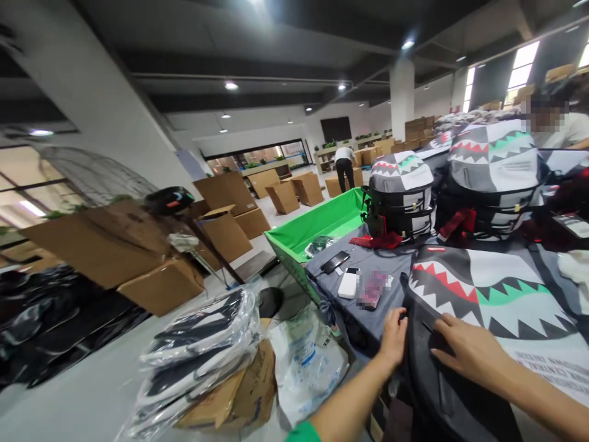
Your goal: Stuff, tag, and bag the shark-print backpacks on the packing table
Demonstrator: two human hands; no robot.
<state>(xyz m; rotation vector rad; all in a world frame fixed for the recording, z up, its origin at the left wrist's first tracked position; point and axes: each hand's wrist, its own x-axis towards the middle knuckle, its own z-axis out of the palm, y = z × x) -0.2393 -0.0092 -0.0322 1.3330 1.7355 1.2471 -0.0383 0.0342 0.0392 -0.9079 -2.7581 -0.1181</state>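
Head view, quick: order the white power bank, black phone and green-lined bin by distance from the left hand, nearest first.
From the left hand:
1. White power bank, on the grey cloth, ahead and to its left.
2. Black phone, just beyond it on the cloth.
3. Green-lined bin, farthest, past the cloth's far edge.

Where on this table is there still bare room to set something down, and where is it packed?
Bare grey cloth shows between the red strap and the white power bank, up against the shark-print bag. It is crowded around the hands and along the stacked shark-print backpacks.
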